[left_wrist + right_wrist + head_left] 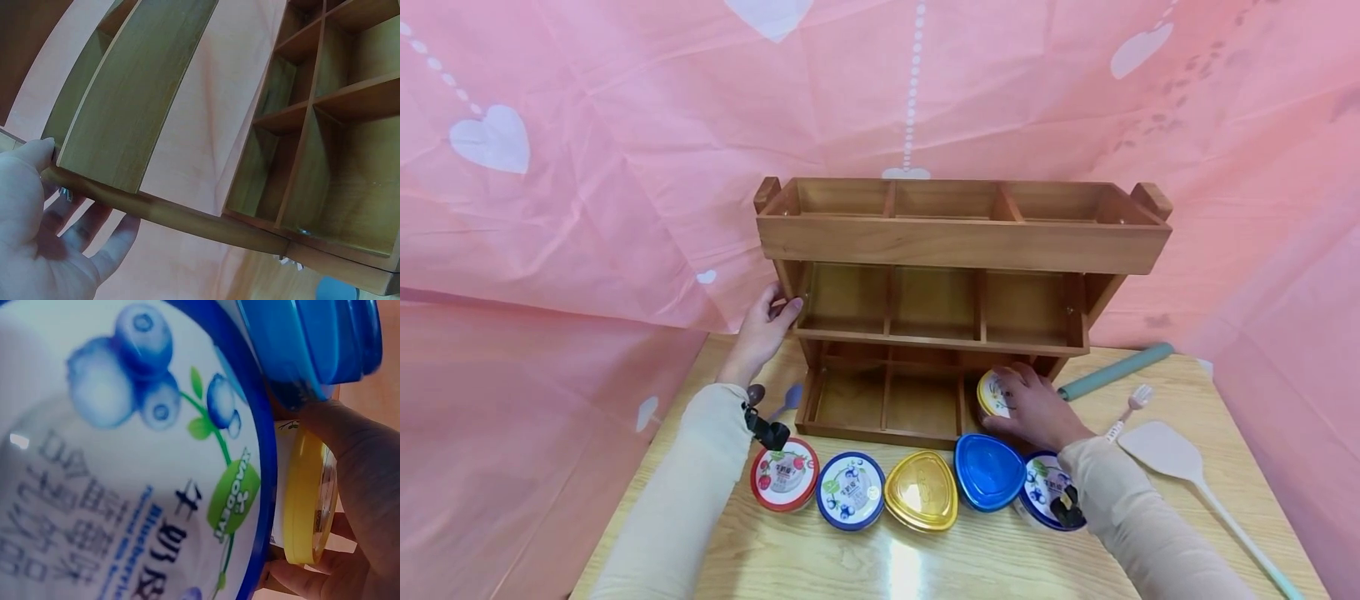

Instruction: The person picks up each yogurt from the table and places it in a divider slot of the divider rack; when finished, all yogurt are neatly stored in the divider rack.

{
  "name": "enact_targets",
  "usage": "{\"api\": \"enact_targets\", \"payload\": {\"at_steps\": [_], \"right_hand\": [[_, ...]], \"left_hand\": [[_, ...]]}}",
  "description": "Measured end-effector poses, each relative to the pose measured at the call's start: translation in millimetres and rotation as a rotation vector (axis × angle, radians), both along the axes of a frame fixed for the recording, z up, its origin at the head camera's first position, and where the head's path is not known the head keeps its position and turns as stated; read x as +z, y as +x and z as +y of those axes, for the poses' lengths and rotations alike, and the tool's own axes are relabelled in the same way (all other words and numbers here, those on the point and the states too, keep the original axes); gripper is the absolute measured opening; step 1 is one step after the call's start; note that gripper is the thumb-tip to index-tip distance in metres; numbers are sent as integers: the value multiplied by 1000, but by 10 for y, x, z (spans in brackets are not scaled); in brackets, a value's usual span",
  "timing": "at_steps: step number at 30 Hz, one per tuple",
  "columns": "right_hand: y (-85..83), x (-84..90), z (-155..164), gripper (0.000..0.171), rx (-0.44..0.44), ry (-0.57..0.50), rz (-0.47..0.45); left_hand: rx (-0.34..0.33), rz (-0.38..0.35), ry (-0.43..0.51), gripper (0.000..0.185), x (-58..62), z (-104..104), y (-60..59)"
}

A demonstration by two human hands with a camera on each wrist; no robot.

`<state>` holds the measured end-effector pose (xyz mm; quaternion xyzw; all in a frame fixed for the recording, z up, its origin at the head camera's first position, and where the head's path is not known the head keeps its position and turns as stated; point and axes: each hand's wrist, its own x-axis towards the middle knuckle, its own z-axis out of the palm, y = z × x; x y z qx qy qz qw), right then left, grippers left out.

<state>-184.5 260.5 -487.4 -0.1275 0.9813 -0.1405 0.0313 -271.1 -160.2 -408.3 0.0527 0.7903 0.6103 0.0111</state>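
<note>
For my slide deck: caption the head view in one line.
Left hand steadies the wooden rack while the right hand holds a yellow-rimmed cup at its bottom-right compartment.

matt wooden rack (958,242); glossy plastic tub lids (988,471); wood-grain table (970,558).
</note>
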Motion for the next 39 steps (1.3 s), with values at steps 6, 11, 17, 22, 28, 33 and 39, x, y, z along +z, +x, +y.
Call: {"api": "enact_targets", "payload": {"at_steps": [6, 11, 17, 22, 28, 33, 39], "right_hand": [[105, 116, 31, 94, -31, -45, 18], [270, 249, 103, 93, -42, -81, 73], [564, 384, 217, 93, -74, -121, 102], [799, 424, 296, 95, -122, -165, 119], [1093, 328, 387, 95, -213, -277, 116], [1297, 135, 416, 97, -291, -342, 95], [1384, -48, 346, 107, -362, -348, -33]], "left_hand": [[-5, 8, 12, 55, 3, 2, 5], [-3, 23, 20, 53, -9, 4, 1], [-5, 31, -8, 53, -27, -2, -8], [-1, 38, -8, 52, -33, -1, -15], [2, 45, 28, 52, -28, 17, -11], [-5, 41, 47, 52, -37, 20, -19], [-1, 42, 36, 53, -61, 6, -30]]}}
